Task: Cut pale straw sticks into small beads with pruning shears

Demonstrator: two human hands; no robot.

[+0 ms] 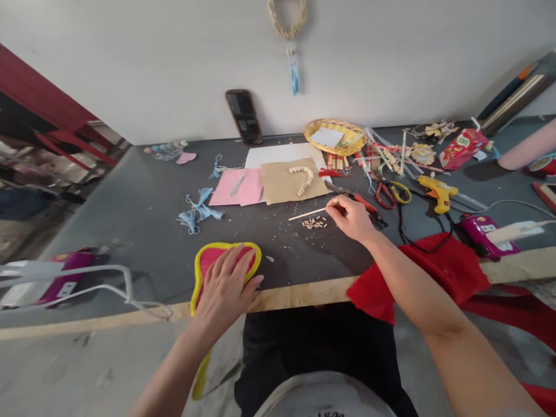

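Note:
My left hand lies flat, fingers stretched out, on a pink pad with a yellow edge at the table's front edge. Between the fingertips of my right hand is a thin pale wooden stick, which points left over the table. Just below the stick lies a small heap of short cut pieces. Behind it, a curved row of pale pieces rests on a brown sheet. Pliers with red handles lie close behind my right hand.
Blue tassels and a pink sheet lie to the left. Scissors, a yellow glue gun and a wicker basket stand to the right and back. A phone leans on the wall. Red cloth hangs over the front edge.

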